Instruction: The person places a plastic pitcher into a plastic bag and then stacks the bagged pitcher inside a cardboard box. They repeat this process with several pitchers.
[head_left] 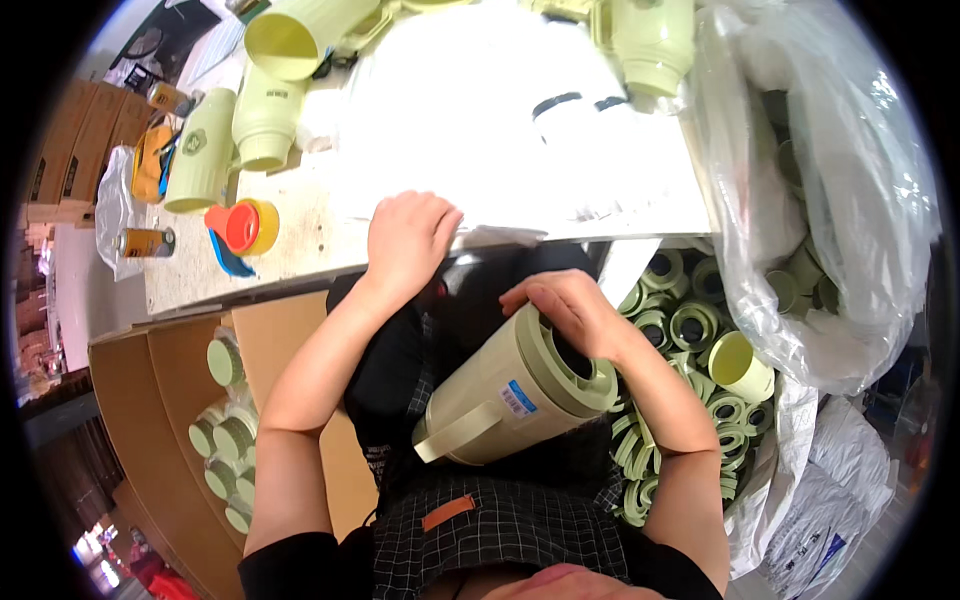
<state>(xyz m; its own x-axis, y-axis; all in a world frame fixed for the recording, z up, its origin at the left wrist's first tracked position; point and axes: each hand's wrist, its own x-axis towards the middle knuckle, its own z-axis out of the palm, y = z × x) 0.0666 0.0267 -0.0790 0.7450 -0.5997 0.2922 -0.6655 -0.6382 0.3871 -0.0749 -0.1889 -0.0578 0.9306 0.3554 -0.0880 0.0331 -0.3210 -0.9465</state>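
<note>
A pale green jug casing with a side handle lies tilted across my lap, its round open end toward the upper right. A small blue-and-white label sticks to its side. My right hand is closed on the casing's rim, with the fingers over the far side. At the front edge of the white-topped table, my left hand rests with its fingers curled together. Glare on the white surface hides whatever may be under those fingertips.
Green jug bodies stand at the table's left and back. An orange-and-yellow tape roll and a small can lie near the left edge. A cardboard box holds green-lidded pieces. Green rings and parts fill a sack at right, beneath clear plastic.
</note>
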